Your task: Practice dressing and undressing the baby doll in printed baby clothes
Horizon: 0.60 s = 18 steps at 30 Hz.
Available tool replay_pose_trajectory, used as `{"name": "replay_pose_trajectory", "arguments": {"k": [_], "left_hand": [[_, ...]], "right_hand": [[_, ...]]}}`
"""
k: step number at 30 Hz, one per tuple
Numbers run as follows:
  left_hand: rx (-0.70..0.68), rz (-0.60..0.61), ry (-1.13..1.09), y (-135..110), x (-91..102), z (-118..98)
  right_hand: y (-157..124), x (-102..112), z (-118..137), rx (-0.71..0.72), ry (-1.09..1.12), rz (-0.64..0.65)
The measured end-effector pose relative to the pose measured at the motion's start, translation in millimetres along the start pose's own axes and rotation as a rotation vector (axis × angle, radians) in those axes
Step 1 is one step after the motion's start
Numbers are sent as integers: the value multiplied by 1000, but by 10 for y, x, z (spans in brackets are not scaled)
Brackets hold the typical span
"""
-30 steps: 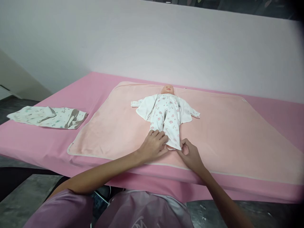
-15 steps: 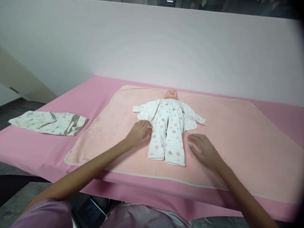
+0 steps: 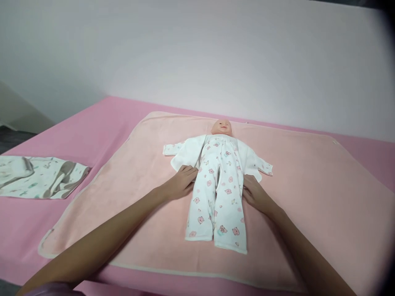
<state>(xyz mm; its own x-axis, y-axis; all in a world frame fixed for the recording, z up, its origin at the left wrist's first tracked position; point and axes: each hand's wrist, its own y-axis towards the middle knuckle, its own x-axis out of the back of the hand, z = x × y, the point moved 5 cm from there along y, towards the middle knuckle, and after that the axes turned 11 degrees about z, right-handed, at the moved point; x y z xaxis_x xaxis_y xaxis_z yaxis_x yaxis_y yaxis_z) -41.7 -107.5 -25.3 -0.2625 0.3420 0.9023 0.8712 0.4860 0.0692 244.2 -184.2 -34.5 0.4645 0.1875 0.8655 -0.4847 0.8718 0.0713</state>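
A baby doll lies on its back, its head toward the wall. Its white shirt has the sleeves spread to both sides. White baby pants with pink animal prints reach from just under the doll's head downward, legs toward me. My left hand has its fingers curled at the left edge of the pants, at thigh height. At the opposite edge my right hand is closed with its fingertips at the cloth. Fingertips of both hands are partly hidden.
Under the doll lies a peach blanket with a pale border, on a pink-covered table. A folded, printed white cloth with brown trim lies at the left. A white wall stands behind the table.
My right hand has moved in from the blanket to the right edge of the pants, and its fingers have closed. My left hand has come against the left edge. The view has tilted down and closer.
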Motion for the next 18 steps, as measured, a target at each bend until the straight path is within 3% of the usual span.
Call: {"name": "replay_pose_trajectory", "arguments": {"k": [7,14,18], "left_hand": [[5,37,2,-12,-15,55],[90,11,-20,29,-17,17],[105,-16,-247,19,-6,-122]], "right_hand": [[-27,55,-23,-61,-3,50],[-8,-2,82,29,-209,-82],[-27,-22,120,-1,-103,-144]]}}
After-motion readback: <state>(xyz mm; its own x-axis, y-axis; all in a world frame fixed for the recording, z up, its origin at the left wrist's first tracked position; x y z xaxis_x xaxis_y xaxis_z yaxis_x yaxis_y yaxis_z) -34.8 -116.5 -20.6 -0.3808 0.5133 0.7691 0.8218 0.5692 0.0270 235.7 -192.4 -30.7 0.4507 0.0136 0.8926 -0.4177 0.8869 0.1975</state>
